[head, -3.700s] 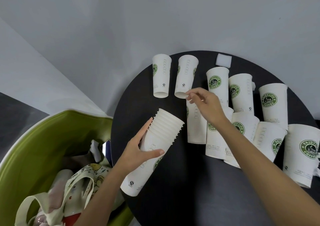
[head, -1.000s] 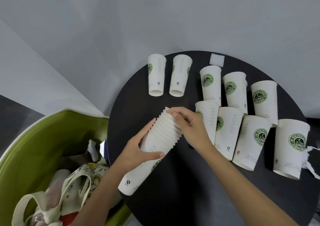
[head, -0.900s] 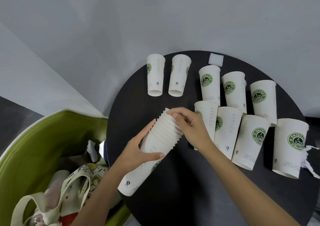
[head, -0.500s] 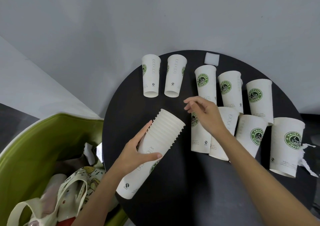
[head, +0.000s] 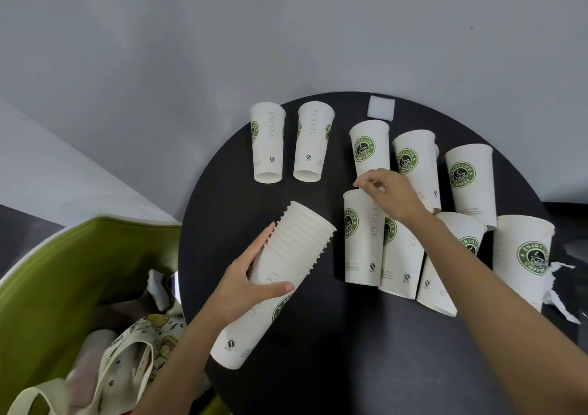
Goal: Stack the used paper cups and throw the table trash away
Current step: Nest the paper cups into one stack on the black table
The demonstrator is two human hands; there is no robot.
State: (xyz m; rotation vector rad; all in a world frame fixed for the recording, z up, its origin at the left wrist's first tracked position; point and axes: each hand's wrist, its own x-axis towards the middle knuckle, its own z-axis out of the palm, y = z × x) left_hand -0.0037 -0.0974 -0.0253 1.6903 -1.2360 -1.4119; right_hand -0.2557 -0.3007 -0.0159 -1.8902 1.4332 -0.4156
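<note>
Round black table (head: 318, 367), set close to a pale grey wall (head: 191, 49); dark floor shows at the left edge.

Lime-green open bin (head: 79, 255) touches the table's left side. It holds a cream printed tote bag (head: 133, 351) and some pale items too jumbled to identify.

Left hand (head: 251, 284) grips a tilted stack of nested white paper cups (head: 302, 236) over the table's left edge, thumb across the front and fingers behind.

Right hand (head: 394, 195) pinches the far rim of a single white green-logo paper cup (head: 361, 243), which lies on its side in the table's middle.

Eight more loose cups lie with mouths toward the wall: two apart at the back left (head: 268, 142), the rest crowded on the right, overlapping. One is partly covered by the right forearm.

White foam square (head: 381, 107) at the far edge.

Torn white paper scrap (head: 560, 287) at the right edge, cut off by the frame.
</note>
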